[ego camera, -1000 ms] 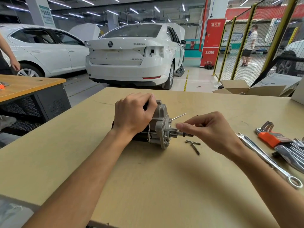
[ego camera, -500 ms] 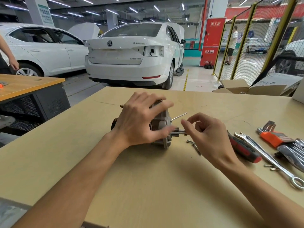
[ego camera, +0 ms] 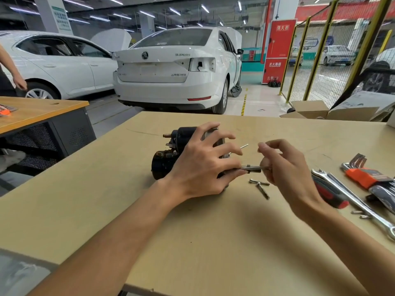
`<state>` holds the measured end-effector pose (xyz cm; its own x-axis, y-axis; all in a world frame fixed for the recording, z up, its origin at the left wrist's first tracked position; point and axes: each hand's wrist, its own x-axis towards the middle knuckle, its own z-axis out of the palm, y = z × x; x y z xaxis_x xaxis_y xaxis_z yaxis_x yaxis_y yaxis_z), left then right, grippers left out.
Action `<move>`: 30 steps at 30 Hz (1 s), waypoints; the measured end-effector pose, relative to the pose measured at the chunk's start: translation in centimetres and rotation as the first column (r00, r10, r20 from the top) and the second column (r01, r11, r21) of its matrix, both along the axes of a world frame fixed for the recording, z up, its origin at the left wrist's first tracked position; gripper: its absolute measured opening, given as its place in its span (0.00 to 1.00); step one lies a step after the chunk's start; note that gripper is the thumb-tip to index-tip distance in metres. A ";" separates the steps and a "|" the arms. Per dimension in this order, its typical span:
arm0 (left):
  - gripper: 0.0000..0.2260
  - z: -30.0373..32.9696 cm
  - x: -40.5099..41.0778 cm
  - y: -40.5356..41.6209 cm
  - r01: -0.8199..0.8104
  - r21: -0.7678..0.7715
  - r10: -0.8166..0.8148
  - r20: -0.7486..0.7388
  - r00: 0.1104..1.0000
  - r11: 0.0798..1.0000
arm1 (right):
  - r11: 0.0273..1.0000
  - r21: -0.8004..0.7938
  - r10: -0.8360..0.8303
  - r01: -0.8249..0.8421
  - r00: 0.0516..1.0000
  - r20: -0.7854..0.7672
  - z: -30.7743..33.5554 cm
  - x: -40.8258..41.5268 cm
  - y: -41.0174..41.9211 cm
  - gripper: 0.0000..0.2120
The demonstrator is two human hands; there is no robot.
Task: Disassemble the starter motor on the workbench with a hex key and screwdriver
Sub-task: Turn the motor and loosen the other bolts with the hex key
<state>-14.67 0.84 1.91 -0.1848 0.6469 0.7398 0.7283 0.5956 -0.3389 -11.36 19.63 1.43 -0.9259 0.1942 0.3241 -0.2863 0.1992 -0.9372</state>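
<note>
The starter motor (ego camera: 168, 154), black body with a grey metal end housing, lies on its side in the middle of the tan workbench (ego camera: 192, 242). My left hand (ego camera: 203, 165) grips its housing end from above, fingers spread over it. A long bolt (ego camera: 253, 168) sticks out of the housing to the right. My right hand (ego camera: 284, 169) pinches the outer end of that bolt. A thin rod (ego camera: 243, 146) also projects from the housing. Two loose bolts (ego camera: 260, 186) lie on the bench just below the hands.
A red-and-black screwdriver (ego camera: 329, 193) lies right of my right hand. Beyond it are combination wrenches (ego camera: 352, 199), a hex key set in an orange holder (ego camera: 363, 176) and small screws (ego camera: 361, 214). Cardboard boxes (ego camera: 310, 112) sit at the bench's far right edge.
My left hand has shifted from the motor's body to its housing end, fingers spread. My right hand has drawn the long bolt further out to the right. The screwdriver has come into sight.
</note>
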 end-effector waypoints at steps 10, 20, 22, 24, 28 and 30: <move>0.08 -0.2 -0.3 0.1 0.004 0.046 -0.004 -0.002 1.000 0.999 | 0.940 -0.190 0.340 -0.283 0.732 0.590 0.6 2.1 4.0 0.29; 0.12 -0.3 -0.6 0.2 -0.014 0.070 0.014 -0.003 1.000 0.997 | 0.838 -0.412 0.506 -0.357 0.792 0.342 -0.3 1.8 3.1 0.21; 0.13 -0.4 -0.7 0.3 -0.015 0.087 0.016 -0.015 1.000 0.996 | 0.909 -0.187 0.412 -0.372 0.869 0.276 -0.6 1.7 3.1 0.20; 0.13 -0.4 -0.8 0.4 -0.007 0.104 0.010 -0.020 1.000 0.995 | 0.936 0.203 0.269 -0.288 0.956 0.116 -1.2 1.4 3.3 0.21; 0.13 -0.4 -0.9 0.4 0.010 0.116 -0.008 -0.017 1.000 0.993 | 0.915 0.318 0.270 -0.247 0.963 -0.027 -1.6 1.3 3.3 0.25; 0.13 -0.4 -1.0 0.3 0.014 0.118 -0.013 -0.011 1.000 0.993 | 0.922 0.040 0.380 -0.385 0.919 0.105 -1.1 1.0 3.3 0.28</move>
